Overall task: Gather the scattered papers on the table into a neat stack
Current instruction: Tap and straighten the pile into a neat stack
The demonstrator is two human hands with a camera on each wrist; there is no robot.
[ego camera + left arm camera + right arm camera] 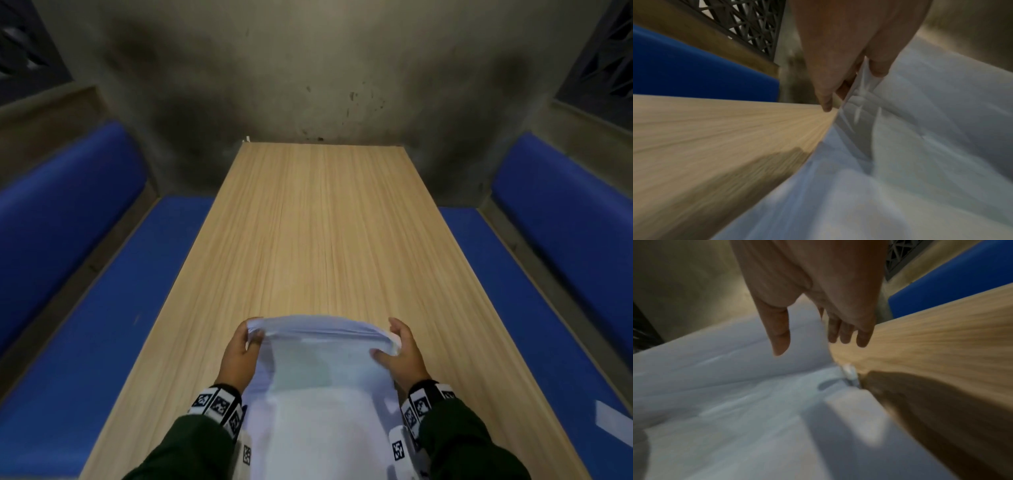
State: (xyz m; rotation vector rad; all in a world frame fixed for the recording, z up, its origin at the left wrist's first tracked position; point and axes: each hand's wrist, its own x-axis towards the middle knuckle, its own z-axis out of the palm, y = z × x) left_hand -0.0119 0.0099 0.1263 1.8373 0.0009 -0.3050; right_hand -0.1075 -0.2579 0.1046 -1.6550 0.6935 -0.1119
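A bundle of white papers (318,383) lies at the near end of the wooden table (318,222), its far edge lifted and bowed between my two hands. My left hand (245,349) pinches the far left corner between thumb and fingers, shown close up in the left wrist view as the papers (910,129) caught under the left hand (857,76). My right hand (399,346) is at the far right corner, which is crumpled against it. In the right wrist view the right hand (813,339) has straight fingers beside the papers' (735,386) edge and the thumb over the top sheet.
Blue padded benches run along the left (102,308) and right (534,308) of the table. A white sheet (613,421) lies on the right bench near me. A stained concrete wall (308,68) closes the far end, with dark lattice windows in the upper corners.
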